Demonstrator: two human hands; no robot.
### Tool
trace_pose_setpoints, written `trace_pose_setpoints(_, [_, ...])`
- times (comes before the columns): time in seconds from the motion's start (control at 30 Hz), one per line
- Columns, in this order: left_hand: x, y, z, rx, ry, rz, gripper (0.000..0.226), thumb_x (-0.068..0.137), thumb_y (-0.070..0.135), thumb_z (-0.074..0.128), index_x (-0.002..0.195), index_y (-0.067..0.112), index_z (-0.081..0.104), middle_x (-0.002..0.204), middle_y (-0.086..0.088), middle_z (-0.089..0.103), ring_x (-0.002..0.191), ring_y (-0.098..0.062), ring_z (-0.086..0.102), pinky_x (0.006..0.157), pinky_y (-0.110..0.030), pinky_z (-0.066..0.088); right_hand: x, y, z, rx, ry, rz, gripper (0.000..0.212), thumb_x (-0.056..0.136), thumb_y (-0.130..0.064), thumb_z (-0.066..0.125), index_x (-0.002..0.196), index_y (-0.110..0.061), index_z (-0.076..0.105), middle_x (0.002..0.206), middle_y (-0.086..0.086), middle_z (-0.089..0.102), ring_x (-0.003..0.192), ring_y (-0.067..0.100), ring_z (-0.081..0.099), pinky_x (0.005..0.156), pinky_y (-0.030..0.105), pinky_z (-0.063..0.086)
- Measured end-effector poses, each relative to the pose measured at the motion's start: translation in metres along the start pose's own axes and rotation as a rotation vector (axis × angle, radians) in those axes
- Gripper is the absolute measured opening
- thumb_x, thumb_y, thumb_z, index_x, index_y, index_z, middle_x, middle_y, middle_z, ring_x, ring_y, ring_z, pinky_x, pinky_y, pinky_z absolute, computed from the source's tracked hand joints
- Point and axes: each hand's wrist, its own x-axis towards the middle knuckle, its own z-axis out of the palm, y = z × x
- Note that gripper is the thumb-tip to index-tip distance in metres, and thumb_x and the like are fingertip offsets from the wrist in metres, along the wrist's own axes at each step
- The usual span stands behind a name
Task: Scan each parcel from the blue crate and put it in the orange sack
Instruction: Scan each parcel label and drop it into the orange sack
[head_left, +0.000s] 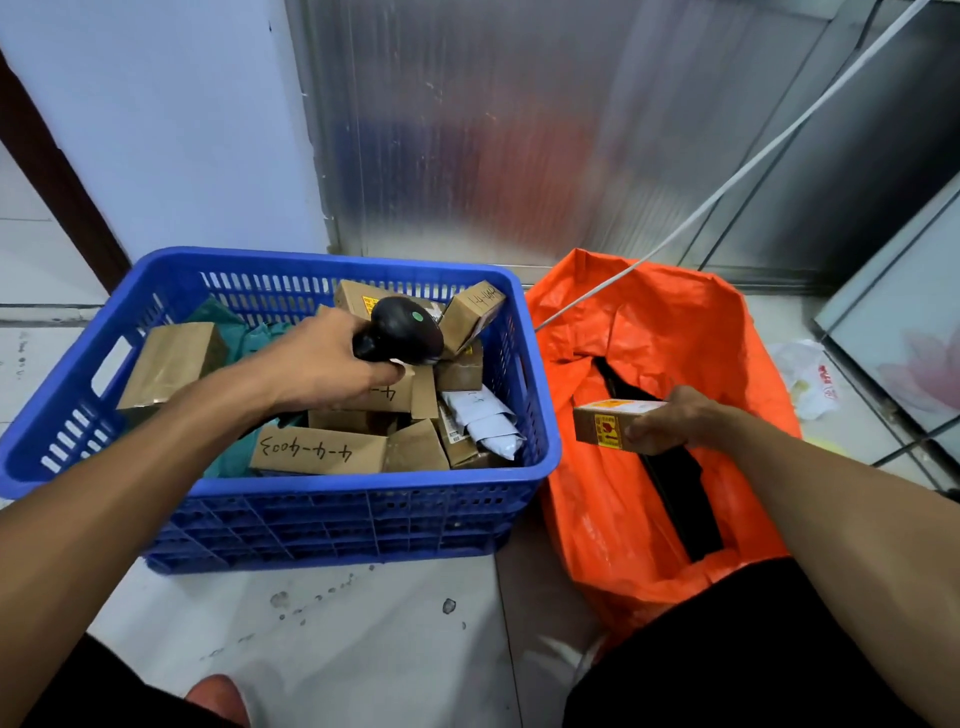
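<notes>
A blue crate (322, 499) stands on the floor at the left, holding several brown cardboard parcels, a white poly mailer (491, 421) and green bags (228, 322). Above the crate my left hand (322, 364) grips a black handheld scanner (402, 330) by its handle. To the right lies the orange sack (649, 322), its mouth open with a dark inside. Over that opening my right hand (675, 421) holds a small cardboard parcel (605, 423) with orange and yellow stickers.
A white cable (737, 182) runs from the upper right down to the sack's back edge. A frosted metal panel rises behind both containers. A crumpled white plastic bag (810, 379) lies at the right beside a glass-fronted cabinet. The grey floor shows stains in front of the crate.
</notes>
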Motion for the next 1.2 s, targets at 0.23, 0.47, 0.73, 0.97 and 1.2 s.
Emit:
trace_pose_setpoints(0.23, [0.002, -0.001, 0.005, 0.060, 0.007, 0.022, 0.014, 0.089, 0.025, 0.075, 0.084, 0.018, 0.064, 0.070, -0.006, 0.065, 0.053, -0.015, 0.056, 0.054, -0.028, 0.045, 0.052, 0.035, 0.005, -0.318, -0.047, 0.014, 0.095, 0.025, -0.054, 0.091, 0.108, -0.012, 0.069, 0.107, 0.009, 0.072, 0.101, 0.031, 0.069, 0.091, 0.046, 0.057])
trace_pose_setpoints(0.47, [0.006, -0.003, 0.007, 0.030, -0.013, 0.041, 0.011, 0.089, 0.022, 0.074, 0.088, 0.021, 0.064, 0.070, -0.003, 0.063, 0.054, -0.016, 0.055, 0.056, -0.028, 0.043, 0.032, 0.024, 0.026, -0.336, -0.028, 0.173, 0.060, 0.062, -0.029, 0.087, 0.111, -0.009, 0.059, 0.104, 0.011, 0.068, 0.094, 0.027, 0.068, 0.076, 0.030, 0.056])
trace_pose_setpoints(0.73, [0.012, -0.003, 0.013, 0.014, -0.006, 0.019, 0.014, 0.088, 0.022, 0.076, 0.085, 0.014, 0.065, 0.063, -0.004, 0.064, 0.049, -0.014, 0.055, 0.053, -0.029, 0.044, 0.069, 0.054, 0.079, -0.342, 0.209, 0.263, 0.096, 0.046, -0.039, 0.083, 0.128, -0.008, 0.046, 0.123, 0.013, 0.050, 0.111, 0.029, 0.056, 0.088, 0.037, 0.057])
trace_pose_setpoints(0.97, [0.027, -0.007, 0.021, -0.087, -0.074, -0.045, 0.010, 0.088, 0.022, 0.075, 0.088, 0.023, 0.065, 0.044, 0.013, 0.060, 0.038, 0.002, 0.055, 0.041, -0.015, 0.038, 0.097, 0.064, 0.109, -0.273, 0.243, 0.345, 0.103, 0.058, -0.038, 0.086, 0.138, -0.002, 0.032, 0.130, 0.019, 0.043, 0.119, 0.035, 0.053, 0.099, 0.042, 0.051])
trace_pose_setpoints(1.2, [0.046, -0.015, 0.024, -0.149, -0.081, -0.116, 0.014, 0.088, 0.025, 0.075, 0.083, 0.024, 0.062, 0.046, 0.023, 0.061, 0.042, 0.007, 0.057, 0.035, -0.009, 0.037, 0.128, 0.091, 0.139, -0.202, 0.209, 0.403, 0.116, 0.075, -0.049, 0.080, 0.151, 0.006, 0.011, 0.151, 0.027, 0.028, 0.139, 0.043, 0.036, 0.113, 0.049, 0.036])
